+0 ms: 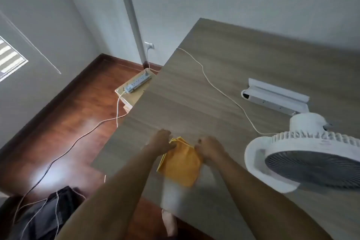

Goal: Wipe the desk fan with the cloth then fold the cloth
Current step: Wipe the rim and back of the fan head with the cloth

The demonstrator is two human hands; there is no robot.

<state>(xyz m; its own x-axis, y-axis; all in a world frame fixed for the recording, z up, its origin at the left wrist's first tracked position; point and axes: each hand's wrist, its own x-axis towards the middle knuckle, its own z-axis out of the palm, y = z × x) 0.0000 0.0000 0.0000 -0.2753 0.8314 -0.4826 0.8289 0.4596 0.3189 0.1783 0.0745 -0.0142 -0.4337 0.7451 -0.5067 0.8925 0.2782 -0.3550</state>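
From my head camera, I look down on a yellow cloth (180,160) lying on the wood-grain desk (224,76), close to its near-left corner. The cloth is soft and matte, folded into a rough rectangle with layered edges fanning out at its far end. My left hand (160,141) has its fingers curled shut on the cloth's far-left corner, and my right hand (209,149) is curled over the far-right edge, pinching it too; both forearms reach in from the bottom of the view and cover part of the cloth's sides.

Just to the right of the cloth sits the desk fan (303,160), white smooth plastic, tipped so its round dark-grey ribbed grille faces up toward me, with a ring of fins around the rim and a cylindrical motor housing behind. A thin white cable (214,85) runs from the fan across the desk and off its left edge. Behind the fan lies a long white plastic piece (272,95), angular with a rounded end.

Beyond the desk's left edge a white power strip (138,82) rests on a small pale wooden stand (124,96). The floor (78,115) is glossy reddish wood with glare, crossed by cords, and a dark bundle of fabric (48,214) lies at the lower left.
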